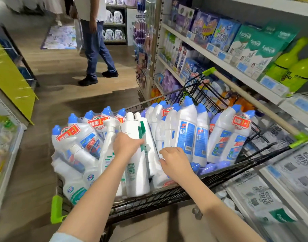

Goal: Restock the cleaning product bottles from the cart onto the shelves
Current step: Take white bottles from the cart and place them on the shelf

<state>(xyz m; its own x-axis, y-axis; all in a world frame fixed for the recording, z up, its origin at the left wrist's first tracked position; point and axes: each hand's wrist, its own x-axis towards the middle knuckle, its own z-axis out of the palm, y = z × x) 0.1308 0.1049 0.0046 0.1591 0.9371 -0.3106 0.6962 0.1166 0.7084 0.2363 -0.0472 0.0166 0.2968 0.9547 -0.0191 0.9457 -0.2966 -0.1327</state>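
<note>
A black wire shopping cart (167, 194) with lime-green corner bumpers fills the middle of the view, packed with cleaning product bottles. Both bare forearms reach into it from 6 o'clock.

The left hand (127, 145) lies over a tall white bottle with a green label (135, 165) that leans in the centre of the load, its fingers curled round the bottle's upper body in a grip. The right hand (174, 161), at 3 o'clock of the left, has its fingers spread and loosely bent, closed on nothing. Its fingertips are just beside a second white bottle (149, 145) that leans against the first; whether they touch it cannot be told.

A white trigger spray bottle (108, 137) stands at 9 o'clock of the held bottle, touching it. Blue-capped toilet cleaner bottles (186, 130) crowd the cart from 9 o'clock round to 3 o'clock, many wrapped in pairs with red "1+1" stickers (240, 121).

The store shelves (219, 62) run along the right side from 1 to 4 o'clock, close beside the cart, carrying teal boxes (254, 48) and lime-green bottles (289, 63). At 11 o'clock, well apart from the cart, a person in blue jeans (95, 49) stands on the wood-look floor.
</note>
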